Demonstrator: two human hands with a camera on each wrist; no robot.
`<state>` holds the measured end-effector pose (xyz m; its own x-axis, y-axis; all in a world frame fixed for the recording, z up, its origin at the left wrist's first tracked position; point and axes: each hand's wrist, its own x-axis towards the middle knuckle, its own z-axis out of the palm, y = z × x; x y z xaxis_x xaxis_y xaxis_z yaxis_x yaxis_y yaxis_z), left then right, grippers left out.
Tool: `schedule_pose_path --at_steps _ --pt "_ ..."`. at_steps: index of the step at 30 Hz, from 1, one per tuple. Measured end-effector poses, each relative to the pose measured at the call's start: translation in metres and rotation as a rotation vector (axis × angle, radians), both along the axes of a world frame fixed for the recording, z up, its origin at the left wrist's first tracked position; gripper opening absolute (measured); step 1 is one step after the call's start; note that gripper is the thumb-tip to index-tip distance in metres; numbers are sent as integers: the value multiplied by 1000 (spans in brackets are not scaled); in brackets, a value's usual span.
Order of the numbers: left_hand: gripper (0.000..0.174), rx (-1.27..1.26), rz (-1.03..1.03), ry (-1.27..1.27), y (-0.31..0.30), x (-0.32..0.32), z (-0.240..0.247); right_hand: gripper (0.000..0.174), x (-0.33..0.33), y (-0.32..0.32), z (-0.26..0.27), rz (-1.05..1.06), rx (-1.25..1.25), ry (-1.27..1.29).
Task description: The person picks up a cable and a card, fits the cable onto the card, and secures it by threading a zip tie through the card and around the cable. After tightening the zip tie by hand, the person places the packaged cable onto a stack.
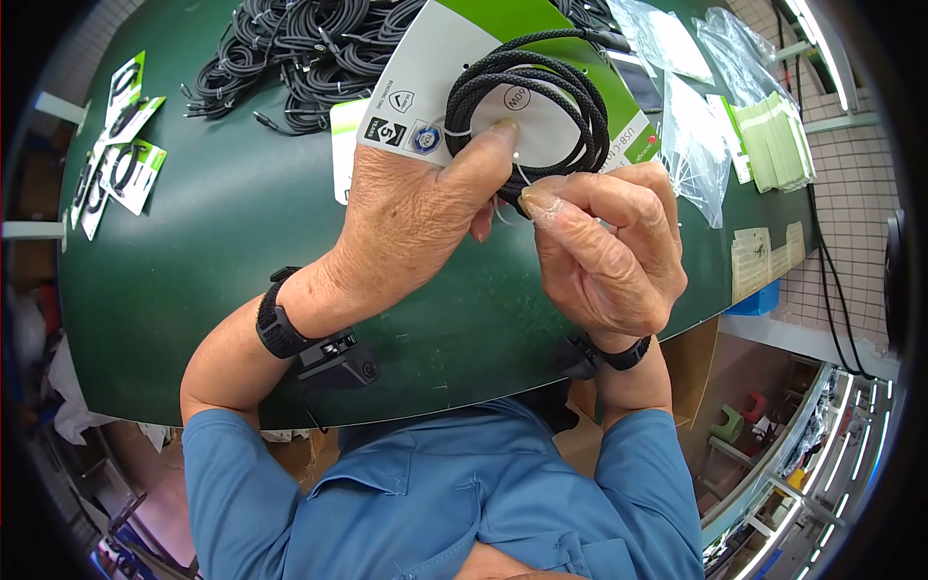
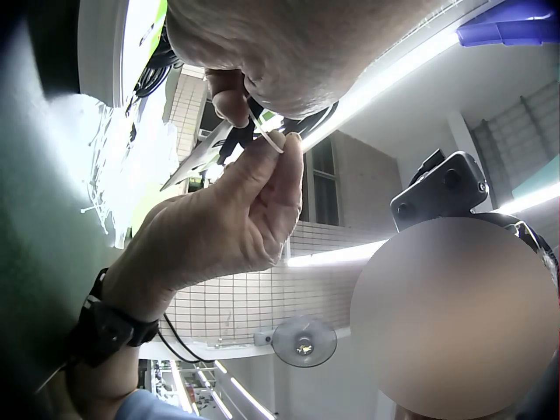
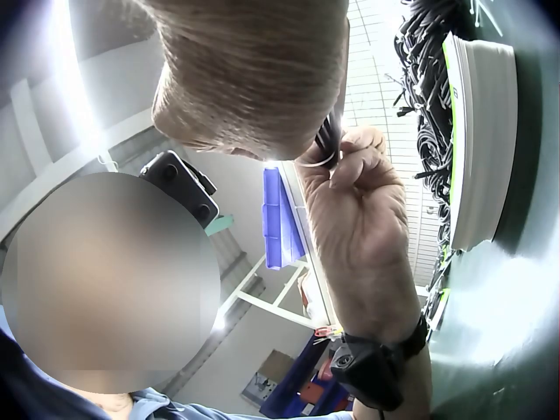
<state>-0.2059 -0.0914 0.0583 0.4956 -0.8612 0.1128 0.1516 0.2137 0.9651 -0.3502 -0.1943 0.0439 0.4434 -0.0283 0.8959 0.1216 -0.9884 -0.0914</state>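
My left hand (image 1: 416, 208) grips a white and green printed card (image 1: 411, 82) with a coil of black braided cable (image 1: 592, 130) on it. The left thumb presses over the lower part of the coil, and its other fingers are mostly hidden behind the card. Thumb and forefinger of my right hand (image 1: 619, 251) pinch a thin white cable tie at the coil's lower edge. In the left wrist view the tie (image 2: 266, 136) runs between the two hands up to the right fingertips.
Behind the card lies a heap of black cables (image 1: 290, 58). Several carded cables (image 1: 130, 169) are on the left. A stack of cards (image 3: 483, 144) stands under the hands. Clear plastic bags (image 1: 691, 145) and pale green cards (image 1: 773, 145) lie at the right.
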Motion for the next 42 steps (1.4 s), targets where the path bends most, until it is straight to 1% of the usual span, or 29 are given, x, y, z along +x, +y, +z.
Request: schedule_pose_path --at_steps 2,5,6,9,10,13,14,17,18,21,26,29,30,31,32,33,34,35,36,37,38,39,41,42 --pt "15 -2 1 3 0 0 0 47 0 0 0 1 -4 -2" --pt "17 -8 1 2 -1 -1 0 37 0 2 1 12 38 2" --pt "17 -8 1 2 0 -2 -1 37 1 1 1 12 38 2" --pt "20 13 35 -135 1 -4 -1 41 4 -4 1 -36 42 -18" --pt "20 12 36 -136 1 -5 -3 41 4 -3 2 -35 41 -19" --pt "23 29 26 -135 0 -4 -9 30 9 1 3 -14 233 16" --pt "23 18 27 -145 0 -3 -9 30 9 2 5 -13 222 5" --pt "25 27 14 -162 0 -3 -9 26 5 4 12 7 356 120" --pt "25 12 12 -170 0 -3 -9 26 5 3 12 4 341 112" --pt "26 20 35 -70 -1 -5 -9 25 4 -4 11 71 239 151" --pt "27 75 12 -122 -3 0 -9 22 1 -4 17 35 219 229" --pt "24 76 105 -153 -3 -5 -6 20 1 -7 15 41 185 184" --pt "24 109 73 -140 -1 -4 -7 20 0 -6 16 -9 126 195" --pt "21 115 85 -199 1 -1 -10 19 0 -4 18 -68 81 217" --pt "19 117 89 -261 2 1 -14 16 0 -5 18 -86 68 243" --pt "19 155 41 -247 1 1 -16 12 -2 -6 19 -98 50 267" --pt "15 118 67 -298 1 2 -17 12 -6 0 21 -133 96 288" --pt "12 66 97 -353 -1 1 -17 10 -8 3 27 -125 183 323" --pt "12 76 67 -348 -4 0 -17 7 -9 2 34 -109 255 348" --pt "11 40 81 -357 -6 -1 -16 5 -8 2 36 -87 325 370" --pt "10 5 97 -367 -7 -2 -16 5 -8 2 34 -105 342 372" --pt "9 -33 117 -377 -8 -3 -17 6 -8 1 32 -204 183 397" --pt "9 -27 101 -404 -10 0 -20 6 -5 1 29 -388 -146 451" --pt "10 -29 101 -435 -10 3 -22 6 -5 2 30 -393 -137 457"
